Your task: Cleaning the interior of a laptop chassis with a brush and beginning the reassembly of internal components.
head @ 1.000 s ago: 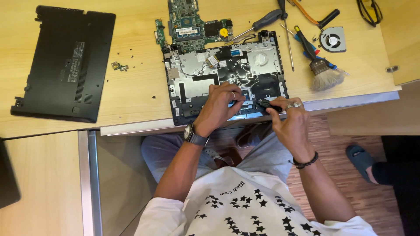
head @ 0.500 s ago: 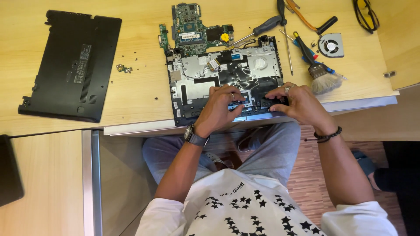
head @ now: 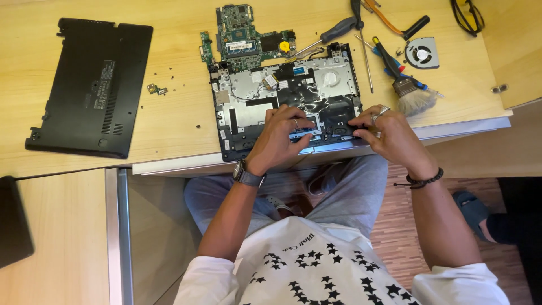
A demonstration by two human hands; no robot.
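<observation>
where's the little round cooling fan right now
In the head view the cooling fan lies on the wooden table at upper right, just above the brush and right of the opened laptop base.

1. Bottom cover [head: 90, 90]: plain matte black.
2. Circuit board [head: 245, 34]: green, one yellow round part.
3. Open laptop base [head: 285, 93]: silver and black inside.
4. Desk [head: 175, 118]: light wood grain.
5. Shirt [head: 316, 265]: white, black stars.
6. Brush [head: 415, 99]: pale bristles, blue handle.
</observation>
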